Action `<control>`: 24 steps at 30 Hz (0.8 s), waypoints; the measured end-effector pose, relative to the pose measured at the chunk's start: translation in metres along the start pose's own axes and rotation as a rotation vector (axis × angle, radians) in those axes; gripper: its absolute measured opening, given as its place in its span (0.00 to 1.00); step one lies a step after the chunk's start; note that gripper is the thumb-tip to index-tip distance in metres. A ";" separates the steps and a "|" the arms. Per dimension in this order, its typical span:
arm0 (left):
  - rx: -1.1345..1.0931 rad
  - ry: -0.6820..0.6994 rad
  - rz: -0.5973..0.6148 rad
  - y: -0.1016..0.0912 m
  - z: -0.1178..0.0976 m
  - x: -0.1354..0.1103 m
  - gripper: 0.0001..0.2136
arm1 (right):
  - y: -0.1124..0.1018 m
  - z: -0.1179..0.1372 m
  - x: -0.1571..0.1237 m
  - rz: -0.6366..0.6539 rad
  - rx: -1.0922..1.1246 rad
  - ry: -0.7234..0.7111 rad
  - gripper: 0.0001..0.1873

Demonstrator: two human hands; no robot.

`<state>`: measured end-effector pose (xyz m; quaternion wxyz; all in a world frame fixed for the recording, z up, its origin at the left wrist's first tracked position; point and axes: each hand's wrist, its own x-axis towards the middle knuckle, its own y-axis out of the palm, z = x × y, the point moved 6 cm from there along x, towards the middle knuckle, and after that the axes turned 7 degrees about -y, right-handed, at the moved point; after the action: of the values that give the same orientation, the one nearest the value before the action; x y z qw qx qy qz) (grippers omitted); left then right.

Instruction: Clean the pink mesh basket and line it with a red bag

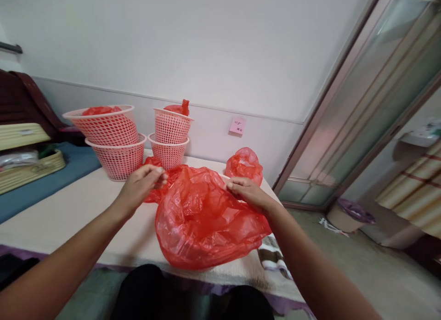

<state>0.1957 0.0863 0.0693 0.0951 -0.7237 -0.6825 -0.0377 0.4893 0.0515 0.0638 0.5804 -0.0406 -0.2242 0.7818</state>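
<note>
A large red plastic bag [203,219] lies puffed up on the bed in front of me. My left hand [141,187] pinches its far left edge, fingers closed on the plastic. My right hand [246,191] grips the bag's far right edge, fingers curled over it. Behind the bag stand two stacks of pink mesh baskets: a wide pair [110,141] at left and a narrower pair [170,136] to its right, each top basket lined with red plastic. A crumpled red bag [244,166] sits further back, beyond my right hand.
The bed's beige sheet [69,214] runs left, and a striped cloth [272,258] shows at its right edge. A pink note [237,126] sticks to the wall. A glass sliding door [372,104] stands right. Woven trays [27,164] sit far left. A bin [349,214] is on the floor.
</note>
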 end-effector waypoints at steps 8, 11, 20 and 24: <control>0.360 0.067 0.289 0.073 -0.011 0.060 0.16 | 0.025 -0.003 -0.002 0.170 0.099 0.007 0.19; 0.446 0.055 0.359 0.091 -0.005 0.063 0.12 | 0.015 -0.015 0.001 0.016 0.098 0.064 0.17; 0.404 0.011 0.298 0.086 0.005 0.045 0.07 | -0.002 -0.041 0.008 -0.155 0.113 0.187 0.08; 0.304 -0.147 0.307 0.077 0.018 0.041 0.07 | 0.018 -0.036 0.003 -0.004 0.250 0.208 0.12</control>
<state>0.2736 0.1265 0.0526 0.1577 -0.7972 -0.5674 0.1332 0.4835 0.0614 0.0248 0.6024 -0.0482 -0.0640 0.7942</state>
